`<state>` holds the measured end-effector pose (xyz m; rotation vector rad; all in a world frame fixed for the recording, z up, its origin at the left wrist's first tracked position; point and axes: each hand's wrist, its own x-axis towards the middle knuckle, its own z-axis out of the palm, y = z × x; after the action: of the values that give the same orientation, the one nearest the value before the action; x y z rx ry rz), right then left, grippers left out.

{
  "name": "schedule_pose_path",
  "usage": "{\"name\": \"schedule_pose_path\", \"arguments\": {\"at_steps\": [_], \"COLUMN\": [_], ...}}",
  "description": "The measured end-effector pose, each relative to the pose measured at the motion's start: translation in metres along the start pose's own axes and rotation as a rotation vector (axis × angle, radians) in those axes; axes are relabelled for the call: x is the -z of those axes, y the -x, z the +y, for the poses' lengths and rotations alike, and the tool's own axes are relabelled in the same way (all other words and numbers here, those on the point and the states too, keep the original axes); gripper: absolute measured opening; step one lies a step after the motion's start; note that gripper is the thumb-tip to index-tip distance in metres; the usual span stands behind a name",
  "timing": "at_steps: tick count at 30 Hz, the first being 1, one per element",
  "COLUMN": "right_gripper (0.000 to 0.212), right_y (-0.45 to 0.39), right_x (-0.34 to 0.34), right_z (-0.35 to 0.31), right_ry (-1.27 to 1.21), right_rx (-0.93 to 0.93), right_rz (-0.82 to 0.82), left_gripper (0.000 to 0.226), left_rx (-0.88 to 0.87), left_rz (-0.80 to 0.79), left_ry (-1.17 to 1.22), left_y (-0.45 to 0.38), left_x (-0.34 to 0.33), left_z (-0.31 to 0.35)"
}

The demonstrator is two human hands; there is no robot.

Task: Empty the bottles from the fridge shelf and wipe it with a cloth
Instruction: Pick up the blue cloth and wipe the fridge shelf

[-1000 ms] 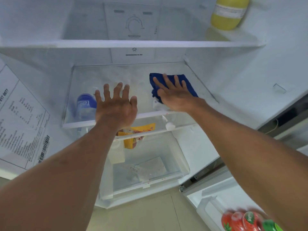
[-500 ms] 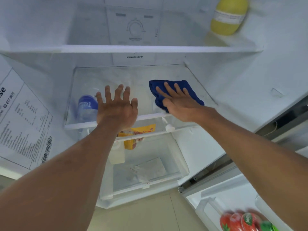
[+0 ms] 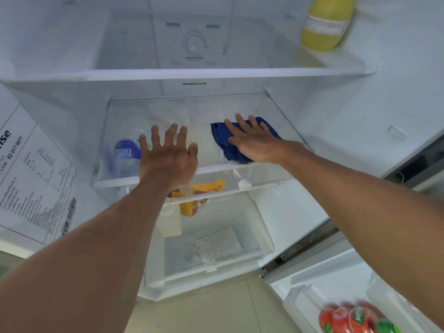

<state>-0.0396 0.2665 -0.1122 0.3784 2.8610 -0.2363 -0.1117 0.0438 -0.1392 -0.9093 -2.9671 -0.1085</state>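
1. Hands reached into an open white fridge, seen from above and behind.
2. The right hand [image 3: 249, 141] lay flat, fingers spread, pressing a dark blue folded cloth [image 3: 222, 143] onto the clear glass middle shelf [image 3: 168, 111], toward its right side.
3. The left hand [image 3: 168, 157] was open with fingers splayed, holding nothing, over the shelf's front edge near the middle.
4. A clear plastic bottle with a blue label [image 3: 126, 156] showed at the shelf's left; whether it sat on the glass or beneath it could not be told.
5. A yellow round container [image 3: 324, 25] stood on the upper shelf at right.
6. A yellow and red packet [image 3: 199, 195] sat below the glass, above a clear crisper drawer [image 3: 240, 251].
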Motion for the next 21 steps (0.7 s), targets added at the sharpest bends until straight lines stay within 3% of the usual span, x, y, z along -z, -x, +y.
{"name": "schedule_pose_path", "arguments": {"at_steps": [11, 21], "right_gripper": [0.068, 0.066], "right_y": [0.039, 0.063], "right_x": [-0.009, -0.02], "right_z": [0.007, 0.024], "right_ry": [-0.041, 0.262], "right_rx": [0.126, 0.358], "right_rz": [-0.035, 0.2], "left_gripper": [0.065, 0.066], "left_rx": [0.005, 0.003], "left_rz": [-0.009, -0.011], "left_ry": [0.001, 0.003], "left_y": [0.002, 0.002], "left_x": [0.003, 0.003], "left_z": [0.001, 0.002]}}
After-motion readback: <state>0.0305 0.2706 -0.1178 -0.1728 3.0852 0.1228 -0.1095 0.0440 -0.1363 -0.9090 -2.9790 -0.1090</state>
